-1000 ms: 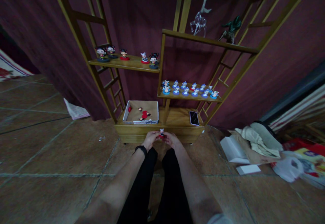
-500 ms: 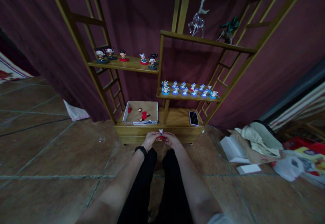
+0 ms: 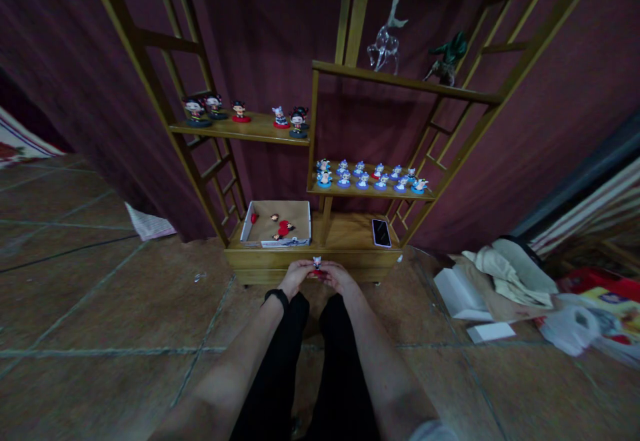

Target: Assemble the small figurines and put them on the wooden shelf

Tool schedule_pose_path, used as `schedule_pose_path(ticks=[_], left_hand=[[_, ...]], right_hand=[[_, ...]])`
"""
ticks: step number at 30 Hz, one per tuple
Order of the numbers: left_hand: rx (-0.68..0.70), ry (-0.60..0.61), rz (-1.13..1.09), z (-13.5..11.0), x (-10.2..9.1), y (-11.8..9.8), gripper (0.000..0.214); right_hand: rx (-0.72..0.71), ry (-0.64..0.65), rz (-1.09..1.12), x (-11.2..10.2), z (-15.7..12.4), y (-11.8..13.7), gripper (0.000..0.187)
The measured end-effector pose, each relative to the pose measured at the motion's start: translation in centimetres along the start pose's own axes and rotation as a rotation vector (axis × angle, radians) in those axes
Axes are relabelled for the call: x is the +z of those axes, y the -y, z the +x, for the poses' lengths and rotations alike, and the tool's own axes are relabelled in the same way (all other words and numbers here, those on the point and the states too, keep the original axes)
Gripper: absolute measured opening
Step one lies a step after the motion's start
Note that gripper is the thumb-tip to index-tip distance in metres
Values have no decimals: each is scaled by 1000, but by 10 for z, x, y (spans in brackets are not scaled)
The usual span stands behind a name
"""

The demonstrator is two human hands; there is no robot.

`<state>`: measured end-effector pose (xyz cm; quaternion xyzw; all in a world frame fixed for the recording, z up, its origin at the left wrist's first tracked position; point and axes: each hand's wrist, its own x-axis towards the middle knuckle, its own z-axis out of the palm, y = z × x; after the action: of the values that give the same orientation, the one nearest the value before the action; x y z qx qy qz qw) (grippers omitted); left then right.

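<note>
Between my two hands is a small figurine point(image 3: 317, 264), upright, with a pale eared head, a dark body and a red base. My left hand point(image 3: 297, 275), with a dark band on its wrist, grips it from the left. My right hand point(image 3: 336, 274) closes on it from the right. Both hands are low, in front of the shelf's drawer front point(image 3: 270, 264). Just beyond them an open cardboard box point(image 3: 260, 227) holds several small red and black figurine parts point(image 3: 284, 228).
A wooden display shelf point(image 3: 240, 127) fills the view ahead. Several figurines point(image 3: 363, 179) line its middle board. A phone point(image 3: 381, 233) lies on the lower board. A glass deer point(image 3: 385, 46) stands on top. White boxes point(image 3: 463, 294) and a plastic bag point(image 3: 570, 327) lie right.
Both hands keep hold of the figurine in nearly the same place. The view has shifted very slightly; the shelf things stay put.
</note>
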<state>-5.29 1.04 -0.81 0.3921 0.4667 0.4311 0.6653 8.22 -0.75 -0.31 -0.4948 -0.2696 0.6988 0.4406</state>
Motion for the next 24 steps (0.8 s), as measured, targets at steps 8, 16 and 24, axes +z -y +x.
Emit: schedule_pose_path(ticks=[8,16,24], left_hand=[[-26,-30,-11,2,-1,0,13],[-35,-54,-30,0,1,-2,9],[-30,-47,-29,0,0,-2,13]], right_hand=[[11,-18,28,-1,1,-1,12],[36,-28,35,-1,2,0,12],[19,-29,27,-3,3,-2,10]])
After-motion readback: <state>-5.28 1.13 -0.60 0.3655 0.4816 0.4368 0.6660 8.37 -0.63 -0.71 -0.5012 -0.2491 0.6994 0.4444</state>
